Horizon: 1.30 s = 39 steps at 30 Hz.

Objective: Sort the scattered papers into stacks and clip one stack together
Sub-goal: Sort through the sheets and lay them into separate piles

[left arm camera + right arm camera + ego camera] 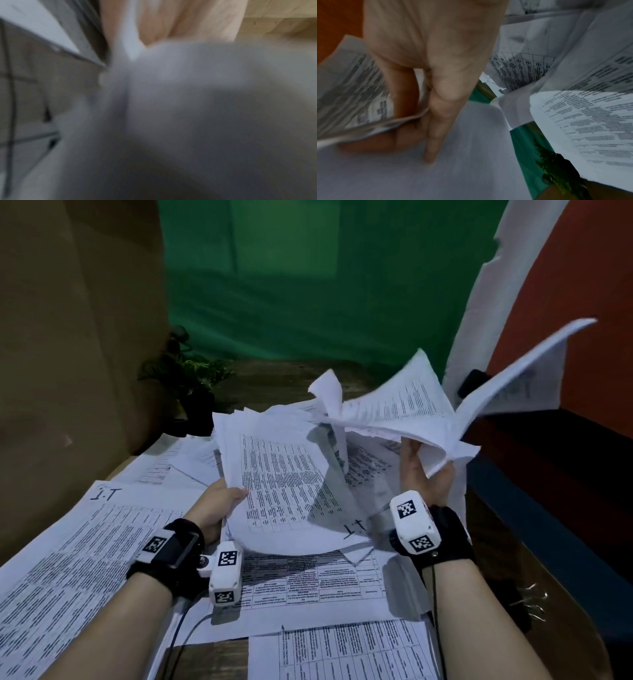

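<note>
Printed white papers cover the table. My left hand [224,498] grips the left edge of a lifted bundle of table-printed sheets [274,474], thumb on top. My right hand [423,470] holds a second bundle of sheets [411,412] raised and fanning out to the right. In the right wrist view that hand [426,121] pinches the papers [471,135], one finger lying straight along a blank sheet. The left wrist view is blurred; it shows the left hand [180,20] against grey paper [171,94]. Binder clips [532,602] lie on the table at the right.
More sheets lie flat: one marked "I.T" [85,542] at the left, others [342,648] at the near edge. A potted plant [191,385] stands at the back left. A brown board [68,337], a green backdrop [291,285] and an orange wall [582,302] surround the table.
</note>
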Motion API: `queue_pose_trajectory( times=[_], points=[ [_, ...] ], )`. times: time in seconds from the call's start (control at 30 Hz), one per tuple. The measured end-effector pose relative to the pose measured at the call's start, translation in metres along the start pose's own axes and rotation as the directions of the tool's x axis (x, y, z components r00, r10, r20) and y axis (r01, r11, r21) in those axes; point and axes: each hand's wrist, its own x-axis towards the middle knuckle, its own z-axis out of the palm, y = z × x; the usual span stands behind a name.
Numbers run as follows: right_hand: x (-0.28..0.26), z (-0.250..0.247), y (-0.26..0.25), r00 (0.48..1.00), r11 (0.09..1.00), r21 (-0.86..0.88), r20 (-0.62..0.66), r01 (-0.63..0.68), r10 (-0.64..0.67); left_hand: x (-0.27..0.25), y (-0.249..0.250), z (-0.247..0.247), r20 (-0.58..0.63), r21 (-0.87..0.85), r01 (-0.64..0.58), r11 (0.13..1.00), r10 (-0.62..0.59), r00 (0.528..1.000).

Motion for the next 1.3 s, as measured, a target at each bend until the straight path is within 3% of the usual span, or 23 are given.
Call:
queue_pose_trajectory(
  times=[0.03, 0.07, 0.1, 0.2, 0.23, 0.37, 0.5, 0.6, 0.73, 0.8, 0.93, 0.97, 1.03, 1.13, 1.3],
  points=[
    [-0.001, -0.001, 0.002, 0.993, 0.994, 0.067, 0.095, -0.082, 0.075, 0.000, 0.000, 0.000, 0.000, 0.000, 0.015, 1.000, -0.015, 1.000],
    [-0.006, 0.002, 0.004, 0.986, 0.991, 0.019, 0.112, -0.129, 0.126, -0.001, 0.000, 0.000, 0.005, -0.006, 0.024, 1.000, -0.024, 1.000],
    [-0.005, 0.001, 0.001, 0.993, 0.992, -0.043, -0.019, -0.117, 0.116, 0.000, 0.000, 0.000, 0.012, -0.018, 0.031, 0.999, -0.031, 0.999],
    [-0.003, -0.001, 0.013, 0.972, 0.966, -0.145, -0.128, -0.215, 0.197, -0.006, 0.004, 0.003, 0.052, -0.062, 0.030, 0.998, -0.027, 0.998],
    [-0.002, -0.001, 0.013, 0.963, 0.931, -0.262, -0.152, -0.255, 0.221, -0.008, 0.004, 0.004, 0.055, -0.065, 0.027, 0.998, -0.023, 0.998],
    [0.007, -0.013, 0.017, 0.876, 0.773, -0.428, -0.335, -0.469, 0.347, -0.009, 0.007, 0.003, 0.022, -0.067, 0.033, 0.997, -0.031, 0.999],
    [0.005, -0.009, 0.021, 0.818, 0.391, -0.721, -0.466, -0.572, 0.336, -0.007, 0.006, 0.002, -0.080, -0.105, 0.137, 0.985, -0.145, 0.986],
    [0.003, -0.013, 0.019, 0.781, 0.075, -0.814, -0.520, -0.576, 0.345, -0.002, -0.001, 0.002, -0.060, -0.129, 0.164, 0.978, -0.172, 0.983],
    [-0.002, -0.011, 0.025, 0.680, -0.096, -0.789, -0.577, -0.606, 0.452, -0.004, 0.000, 0.003, -0.033, -0.236, 0.121, 0.964, -0.132, 0.991],
    [-0.002, -0.012, 0.029, 0.689, -0.163, -0.791, -0.598, -0.590, 0.410, -0.007, 0.001, 0.003, 0.014, -0.245, 0.149, 0.958, -0.150, 0.989],
    [-0.003, -0.011, 0.027, 0.756, -0.276, -0.803, -0.593, -0.529, 0.277, -0.009, 0.004, 0.002, 0.075, -0.168, 0.201, 0.965, -0.191, 0.979],
    [-0.003, -0.012, 0.026, 0.755, -0.257, -0.803, -0.594, -0.537, 0.279, -0.011, 0.006, 0.002, 0.080, -0.159, 0.203, 0.966, -0.193, 0.978],
    [-0.007, -0.007, 0.028, 0.774, -0.257, -0.814, -0.578, -0.521, 0.261, -0.012, 0.007, 0.003, 0.074, -0.119, 0.172, 0.978, -0.164, 0.984],
    [-0.006, -0.005, 0.035, 0.773, -0.373, -0.819, -0.553, -0.435, 0.313, -0.011, 0.005, 0.003, 0.046, -0.014, 0.100, 0.995, -0.099, 0.994],
    [0.003, -0.015, 0.019, 0.885, -0.408, -0.836, -0.448, -0.365, 0.124, -0.004, -0.001, 0.005, -0.057, 0.005, 0.070, 0.998, -0.069, 0.996]
  ],
)
